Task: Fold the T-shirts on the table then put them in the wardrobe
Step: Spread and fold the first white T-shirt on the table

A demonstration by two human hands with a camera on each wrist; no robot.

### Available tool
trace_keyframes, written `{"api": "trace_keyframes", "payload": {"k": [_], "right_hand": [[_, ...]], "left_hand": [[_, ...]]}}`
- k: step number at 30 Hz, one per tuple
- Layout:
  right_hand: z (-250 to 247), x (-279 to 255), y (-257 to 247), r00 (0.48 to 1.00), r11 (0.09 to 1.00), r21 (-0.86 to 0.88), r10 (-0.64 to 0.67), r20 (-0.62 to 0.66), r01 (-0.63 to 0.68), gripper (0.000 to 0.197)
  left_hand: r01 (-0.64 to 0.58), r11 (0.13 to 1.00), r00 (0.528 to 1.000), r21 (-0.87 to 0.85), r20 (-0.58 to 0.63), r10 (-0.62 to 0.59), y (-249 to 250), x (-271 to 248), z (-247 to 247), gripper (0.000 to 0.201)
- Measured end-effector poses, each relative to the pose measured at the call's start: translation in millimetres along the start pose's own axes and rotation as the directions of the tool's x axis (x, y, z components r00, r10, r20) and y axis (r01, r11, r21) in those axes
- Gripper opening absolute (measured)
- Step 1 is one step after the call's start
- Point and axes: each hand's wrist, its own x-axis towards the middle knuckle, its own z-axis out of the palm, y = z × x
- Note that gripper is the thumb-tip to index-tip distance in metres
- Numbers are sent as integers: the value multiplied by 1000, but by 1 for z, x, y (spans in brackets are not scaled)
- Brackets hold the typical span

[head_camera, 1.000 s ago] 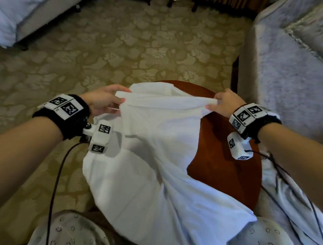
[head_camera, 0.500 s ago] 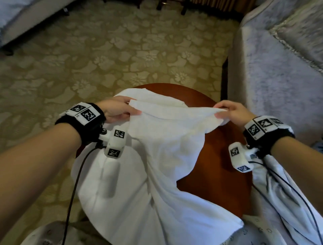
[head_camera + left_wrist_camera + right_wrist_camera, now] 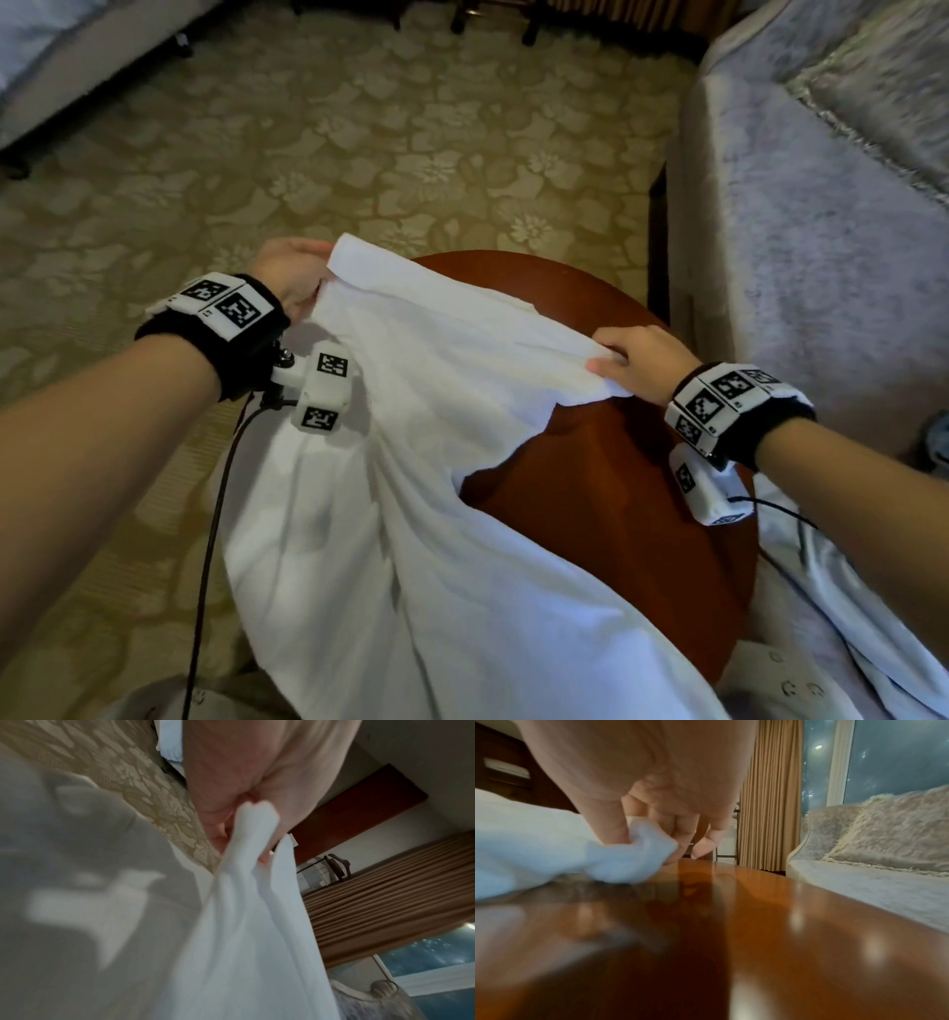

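A white T-shirt (image 3: 411, 514) drapes over the left half of a round dark-red wooden table (image 3: 642, 514) and hangs off its near and left sides. My left hand (image 3: 295, 272) grips the shirt's far left edge beyond the table rim; in the left wrist view the T-shirt (image 3: 244, 902) is bunched between the fingers. My right hand (image 3: 631, 365) pinches the shirt's right edge low over the table top. The right wrist view shows that T-shirt corner (image 3: 634, 858) squeezed between thumb and fingers just above the table (image 3: 757, 923).
A grey upholstered sofa (image 3: 821, 231) stands close at the table's right. More white cloth (image 3: 847, 642) lies at the lower right, by my lap. Patterned carpet (image 3: 359, 128) spreads ahead and to the left. A bed edge (image 3: 61, 51) shows at the far left.
Both hands have carried the held edge down and spread apart: the left hand moved farther out to the left, the right hand dropped toward the table top. The shirt now lies flatter.
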Motion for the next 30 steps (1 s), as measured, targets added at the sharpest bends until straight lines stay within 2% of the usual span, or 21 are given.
{"api": "trace_keyframes", "payload": {"k": [2, 5, 7, 9, 11, 12, 15, 17, 19, 21, 23, 25, 26, 27, 30], "right_hand": [[3, 2, -5, 999, 995, 92, 25, -23, -23, 9], [5, 5, -4, 993, 919, 378, 119, 15, -115, 23], [3, 4, -5, 975, 840, 494, 197, 104, -222, 33], [0, 6, -5, 949, 804, 505, 268, 164, -314, 30], [-4, 7, -2, 935, 803, 480, 308, 174, -353, 25], [-6, 8, 1, 934, 817, 453, 326, 145, -356, 23], [-16, 12, 15, 908, 848, 377, 417, -44, -372, 23], [-25, 19, 27, 848, 829, 332, 513, -130, -451, 26], [-34, 30, 37, 754, 774, 262, 627, -195, -576, 27], [-41, 40, 47, 636, 686, 165, 723, -270, -709, 31], [-47, 44, 65, 545, 596, 97, 779, -310, -797, 30], [-54, 39, 84, 481, 554, 208, 818, -314, -806, 27], [-56, 38, 94, 468, 551, 253, 823, -322, -795, 23], [-57, 36, 100, 478, 565, 281, 817, -323, -776, 20], [-45, 24, 94, 623, 664, 275, 747, -233, -695, 31]], "left_hand": [[-26, 1000, 999, -1, -48, 26, 3, 8, 1, 26], [-6, 993, 998, 116, -60, 13, -3, 15, 3, 15], [4, 975, 998, 222, -63, 10, -13, 18, 3, 28], [-12, 965, 997, 262, -69, 31, -22, 18, 5, 32], [-43, 955, 997, 292, -52, 61, -26, 14, 6, 15], [-54, 945, 997, 322, -29, 67, -25, 11, 7, 11], [-123, 865, 992, 487, 38, 120, -24, 12, 13, 21], [-202, 765, 979, 611, 137, 149, -22, 6, 25, 25], [-272, 692, 961, 668, 223, 162, -19, -11, 43, 26], [-280, 715, 956, 640, 254, 147, -19, -25, 63, 30], [-249, 778, 958, 577, 263, 112, -24, -34, 82, 33], [-234, 813, 947, 532, 313, 68, -27, -42, 100, 37], [-250, 818, 934, 518, 351, 63, -27, -45, 108, 34], [-264, 820, 924, 508, 377, 63, -27, -50, 114, 30], [-263, 839, 926, 476, 369, 81, -23, -51, 116, 18]]}}
